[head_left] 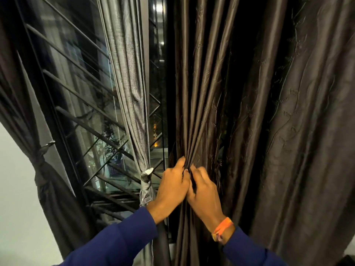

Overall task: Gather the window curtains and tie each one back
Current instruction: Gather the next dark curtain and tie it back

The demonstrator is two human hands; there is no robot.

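The fingers of the left hand (173, 186) and the right hand (203, 191) are curled and pinch the same bunch of pleats of the dark brown curtain (194, 112), which hangs just right of the window grille (80, 104). The wide outer folds at the right are not gathered yet. I think the smooth cloth could slip from this small pinch if one hand lets go to reach for a tie, and no tie is visible.

Setting: a room in a home, at a window.
Evidence: long dark curtains (240, 93), a grey lining curtain (130, 83), a barred window grille (80, 104) and a white wall (17, 189) are seen.
Outside: darkness and lights are visible.
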